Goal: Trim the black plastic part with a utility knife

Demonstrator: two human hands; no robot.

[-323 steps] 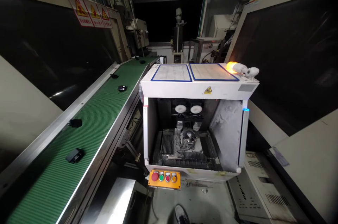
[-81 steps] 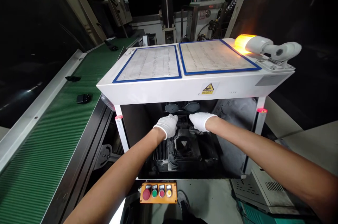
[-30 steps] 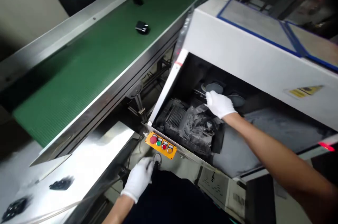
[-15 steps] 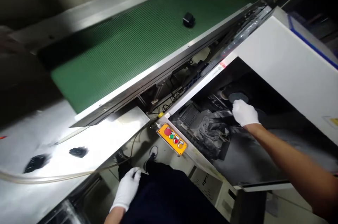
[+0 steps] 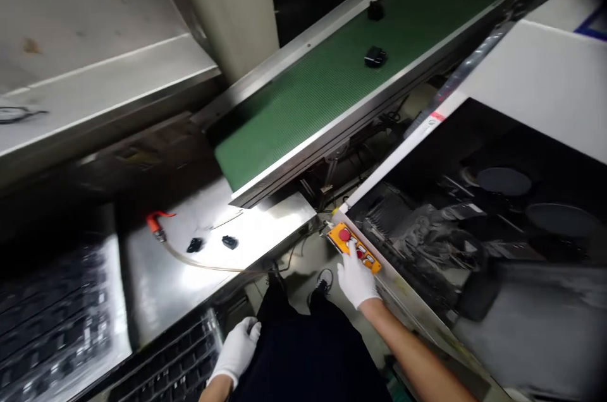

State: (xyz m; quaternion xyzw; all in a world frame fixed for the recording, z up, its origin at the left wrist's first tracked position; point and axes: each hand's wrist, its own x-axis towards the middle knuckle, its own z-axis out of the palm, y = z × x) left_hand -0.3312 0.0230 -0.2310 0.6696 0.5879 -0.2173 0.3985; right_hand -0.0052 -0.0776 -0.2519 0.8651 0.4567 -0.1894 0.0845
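While right hand (image 5: 356, 277) touches button panel (image 5: 365, 251), grip loose, empty, left grip (image 5: 236, 347) unclear, steel table (image 5: 164, 298), conveyor (image 5: 308, 111)

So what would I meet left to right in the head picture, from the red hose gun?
Red hose gun, left black part on table, left gloved hand, pale-toed shoe, right gloved hand, left round disc, right round disc.

The right hand (image 5: 356, 279) (gloved in white) touches the orange button box (image 5: 360, 245).
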